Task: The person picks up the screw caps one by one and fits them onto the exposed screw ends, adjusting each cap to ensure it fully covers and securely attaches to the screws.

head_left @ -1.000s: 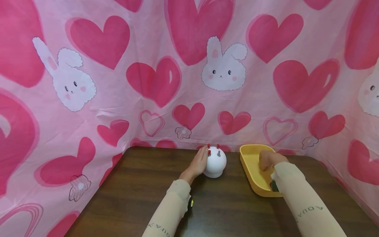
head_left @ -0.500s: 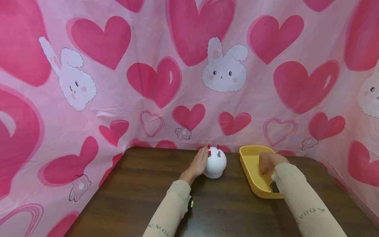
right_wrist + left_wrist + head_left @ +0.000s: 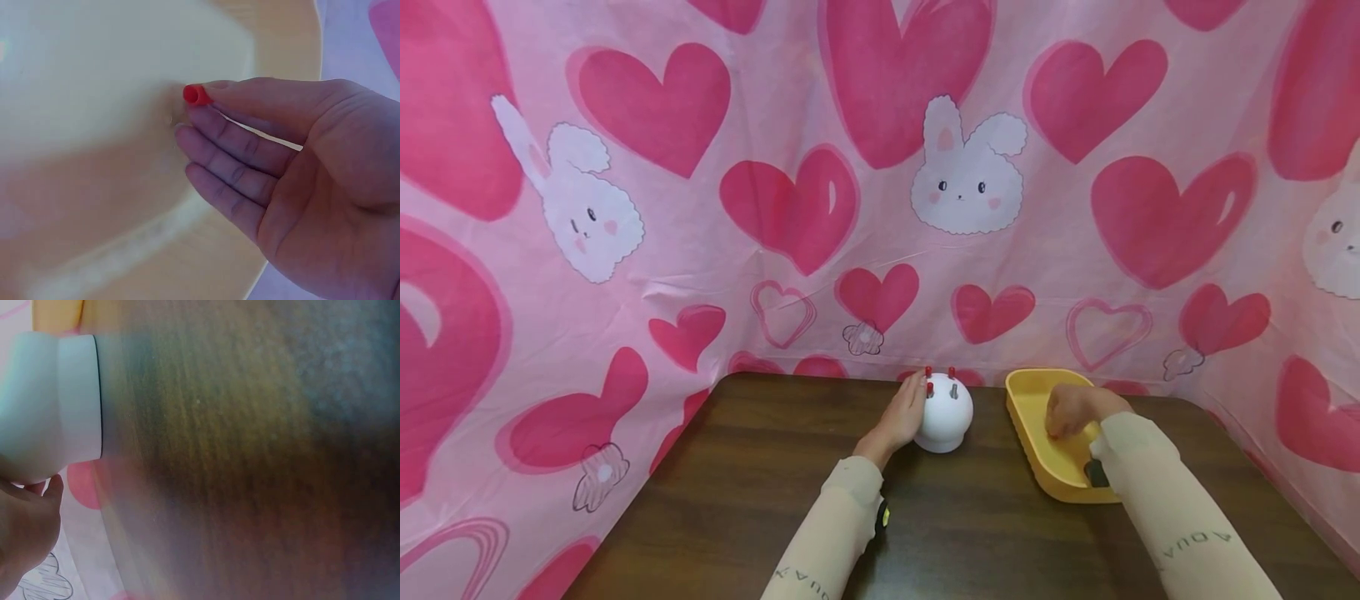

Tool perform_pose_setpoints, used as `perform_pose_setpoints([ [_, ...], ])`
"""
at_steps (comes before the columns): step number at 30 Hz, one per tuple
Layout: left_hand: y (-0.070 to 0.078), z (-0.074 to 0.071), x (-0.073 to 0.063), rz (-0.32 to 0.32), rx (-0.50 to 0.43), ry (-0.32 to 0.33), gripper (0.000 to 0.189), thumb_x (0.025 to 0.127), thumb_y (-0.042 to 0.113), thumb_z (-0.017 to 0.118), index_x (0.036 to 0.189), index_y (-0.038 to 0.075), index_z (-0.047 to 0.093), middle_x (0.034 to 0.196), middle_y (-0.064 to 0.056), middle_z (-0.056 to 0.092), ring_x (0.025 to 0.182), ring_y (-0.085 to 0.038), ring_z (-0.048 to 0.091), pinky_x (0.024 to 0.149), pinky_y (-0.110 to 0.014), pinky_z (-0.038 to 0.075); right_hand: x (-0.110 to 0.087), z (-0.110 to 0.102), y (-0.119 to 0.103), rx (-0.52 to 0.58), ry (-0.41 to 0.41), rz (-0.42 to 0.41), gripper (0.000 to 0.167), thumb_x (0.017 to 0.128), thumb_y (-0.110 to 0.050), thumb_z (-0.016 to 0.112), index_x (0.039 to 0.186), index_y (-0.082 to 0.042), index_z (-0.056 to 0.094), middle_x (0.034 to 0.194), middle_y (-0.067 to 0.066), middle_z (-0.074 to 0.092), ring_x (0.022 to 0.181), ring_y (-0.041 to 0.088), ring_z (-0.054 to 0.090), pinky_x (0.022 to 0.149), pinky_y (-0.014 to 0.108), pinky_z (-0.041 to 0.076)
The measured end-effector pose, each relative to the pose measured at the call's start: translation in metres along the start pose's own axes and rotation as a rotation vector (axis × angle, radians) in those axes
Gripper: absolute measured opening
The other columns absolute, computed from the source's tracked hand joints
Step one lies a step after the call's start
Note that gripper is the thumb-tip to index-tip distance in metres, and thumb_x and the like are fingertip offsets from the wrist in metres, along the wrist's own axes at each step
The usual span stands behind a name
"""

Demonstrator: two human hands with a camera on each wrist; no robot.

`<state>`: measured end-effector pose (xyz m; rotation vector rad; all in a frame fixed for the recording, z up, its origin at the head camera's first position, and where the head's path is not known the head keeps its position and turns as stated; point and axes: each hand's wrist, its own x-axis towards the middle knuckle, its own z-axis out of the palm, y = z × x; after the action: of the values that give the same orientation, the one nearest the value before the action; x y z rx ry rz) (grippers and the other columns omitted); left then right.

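A white ball-shaped object [image 3: 945, 419] on a short round base stands on the table. Metal pegs stick up from its top. Three bear red caps [image 3: 928, 388], and one peg [image 3: 954, 390] shows bare grey metal. My left hand [image 3: 901, 421] rests against the ball's left side, its fingers straight. In the left wrist view the left hand [image 3: 28, 528] touches the ball's lower curve. Over the yellow tray [image 3: 1030, 454], my right hand [image 3: 1075, 410] is lowered inside the rim. The right wrist view shows it pinching a small hollow red cap [image 3: 197, 94] between thumb and index finger.
Both the ball and the tray stand on a dark wooden table [image 3: 760, 467]. Behind and beside it hangs a pink cloth [image 3: 880, 242] printed with hearts and rabbits. The tray is to the right of the ball, with a gap of tabletop between them.
My right hand has shifted slightly left within the tray, and a bit of red now shows at its fingertips. The left hand and the ball have kept their places.
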<state>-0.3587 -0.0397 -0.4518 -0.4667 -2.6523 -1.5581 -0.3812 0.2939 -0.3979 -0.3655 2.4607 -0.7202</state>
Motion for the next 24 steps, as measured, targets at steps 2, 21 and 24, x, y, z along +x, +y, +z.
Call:
perform_pose_setpoints([
  [2, 0.0002, 0.0004, -0.0008, 0.004, 0.006, 0.003, 0.06, 0.111, 0.049, 0.025, 0.16, 0.015, 0.033, 0.162, -0.008, 0.035, 0.15, -0.032, 0.033, 0.121, -0.057, 0.026, -0.0007, -0.0009, 0.0003, 0.011, -0.002, -0.016, 0.01, 0.083, 0.004, 0.066, 0.075, 0.01, 0.067, 0.063, -0.003, 0.055, 0.057, 0.007, 0.043, 0.055, 0.02, 0.036],
  [21, -0.0006, -0.0005, 0.0004, -0.004, -0.005, -0.007, 0.062, 0.111, 0.051, 0.024, 0.161, 0.016, 0.03, 0.163, -0.007, 0.033, 0.15, -0.031, 0.031, 0.121, -0.058, 0.025, -0.0017, -0.0083, 0.0052, 0.181, 0.106, -0.181, 0.019, 0.095, -0.001, 0.062, 0.096, 0.017, 0.067, 0.083, 0.009, 0.071, 0.08, 0.02, 0.066, 0.08, 0.041, 0.059],
  [24, -0.0013, 0.0001, 0.0007, -0.003, 0.003, -0.005, 0.062, 0.111, 0.051, 0.024, 0.161, 0.015, 0.03, 0.163, -0.008, 0.033, 0.15, -0.031, 0.031, 0.121, -0.057, 0.025, -0.0017, -0.0083, 0.0046, 0.184, 0.141, -0.191, 0.018, 0.096, -0.002, 0.062, 0.097, 0.015, 0.068, 0.088, 0.011, 0.072, 0.084, 0.021, 0.067, 0.081, 0.04, 0.059],
])
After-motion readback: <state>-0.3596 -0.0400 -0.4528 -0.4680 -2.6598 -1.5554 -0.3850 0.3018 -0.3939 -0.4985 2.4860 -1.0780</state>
